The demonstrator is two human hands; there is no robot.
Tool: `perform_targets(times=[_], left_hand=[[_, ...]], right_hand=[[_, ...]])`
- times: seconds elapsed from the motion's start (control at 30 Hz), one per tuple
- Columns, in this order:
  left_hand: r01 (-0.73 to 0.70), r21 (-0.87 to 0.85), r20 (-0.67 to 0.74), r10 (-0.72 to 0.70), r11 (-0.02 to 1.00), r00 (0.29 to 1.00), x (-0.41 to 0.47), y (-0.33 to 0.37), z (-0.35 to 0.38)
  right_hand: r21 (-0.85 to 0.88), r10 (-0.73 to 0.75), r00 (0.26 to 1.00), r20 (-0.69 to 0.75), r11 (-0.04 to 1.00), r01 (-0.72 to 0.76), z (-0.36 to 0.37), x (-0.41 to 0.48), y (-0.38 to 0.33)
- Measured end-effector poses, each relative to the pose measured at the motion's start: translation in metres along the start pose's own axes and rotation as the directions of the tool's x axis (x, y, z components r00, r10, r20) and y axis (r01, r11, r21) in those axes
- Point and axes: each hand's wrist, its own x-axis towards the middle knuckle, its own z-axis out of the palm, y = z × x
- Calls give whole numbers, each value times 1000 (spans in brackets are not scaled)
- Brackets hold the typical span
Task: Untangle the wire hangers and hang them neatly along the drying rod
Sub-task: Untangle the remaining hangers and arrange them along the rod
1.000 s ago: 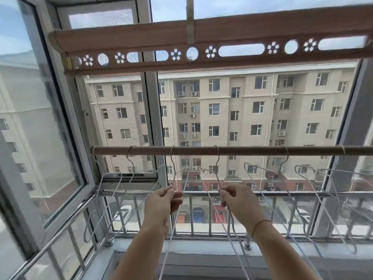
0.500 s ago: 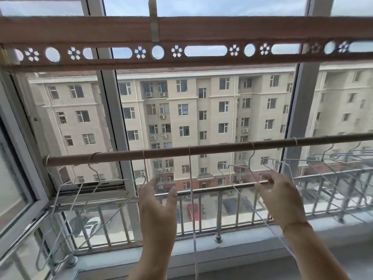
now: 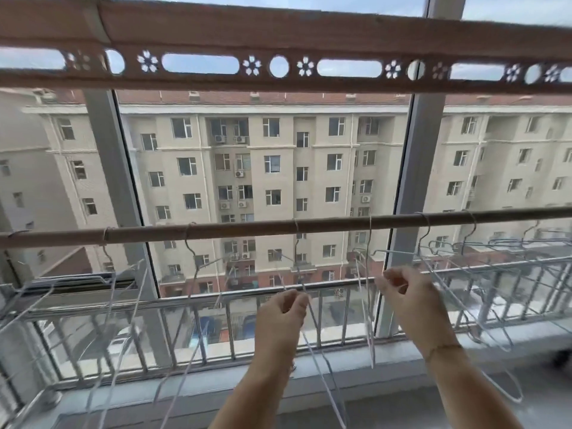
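- wire hangers hung hooked on drying rod, bodies below it
- left grip pinched one wire below rod; right grip likely pinched another, blurred
- judged light, springy, snag-prone; best held near neck

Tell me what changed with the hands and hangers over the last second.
Both hands moved right along the rod. The left hand, open half a second ago, now pinches a hanger wire; the right hand pinches another hanger. The other hangers stay hooked on the rod, still bunched at the right.
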Motion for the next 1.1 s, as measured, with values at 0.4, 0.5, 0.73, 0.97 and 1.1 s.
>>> perform_targets(times=[0.4, 0.5, 0.73, 0.97, 1.1], left_hand=[[99, -164, -76, -113, 981, 991, 6, 9, 19], [94, -172, -113, -114, 981, 987, 6, 12, 8], [36, -150, -244, -72, 988, 967, 8, 15, -39], [42, -142, -283, -81, 989, 956, 15, 15, -73], [57, -128, -259, -89, 990, 962, 20, 12, -79]], right_hand=[[385, 225, 923, 312, 858, -340, 52, 9, 2], [357, 241, 917, 317, 866, -351, 63, 13, -9], [327, 95, 930, 355, 919, -219, 90, 0, -40], [350, 23, 885, 465, 913, -208, 112, -5, -59], [373, 12, 879, 477, 903, -214, 115, -4, -64]])
